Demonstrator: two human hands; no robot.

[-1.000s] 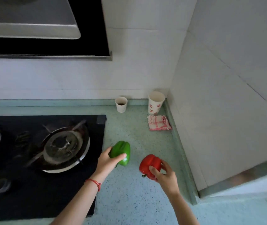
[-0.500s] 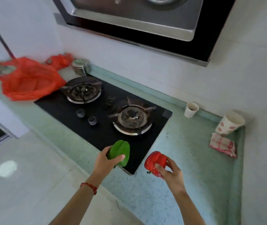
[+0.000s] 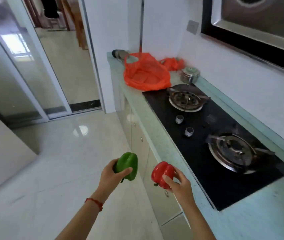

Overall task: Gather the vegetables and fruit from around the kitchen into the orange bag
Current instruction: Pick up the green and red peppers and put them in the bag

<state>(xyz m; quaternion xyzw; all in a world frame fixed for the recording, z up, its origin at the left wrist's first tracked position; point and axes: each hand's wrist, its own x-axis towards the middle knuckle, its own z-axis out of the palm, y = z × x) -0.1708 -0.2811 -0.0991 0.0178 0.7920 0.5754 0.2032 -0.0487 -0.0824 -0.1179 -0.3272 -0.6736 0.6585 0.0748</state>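
My left hand [image 3: 109, 179] grips a green bell pepper [image 3: 127, 165] in the air over the floor, beside the counter's front edge. My right hand [image 3: 179, 185] grips a red bell pepper [image 3: 162, 172] just in front of the counter edge. The orange bag [image 3: 146, 74] lies open and slumped on the pale green counter [image 3: 156, 137] at its far end, past the black gas hob [image 3: 212, 135]. A second bunch of orange plastic [image 3: 172, 64] sits behind the bag near the wall.
A steel lidded pot [image 3: 190, 75] stands by the wall next to the bag. Two burners and two knobs [image 3: 183, 125] are on the hob. A range hood [image 3: 259, 23] hangs above. Glass sliding doors [image 3: 34, 66] and tiled floor [image 3: 60, 161] lie to the left.
The view has swung left from the counter corner to the far end with the orange bag. Both hands carry the peppers off the counter and now hold them over the floor and counter edge.
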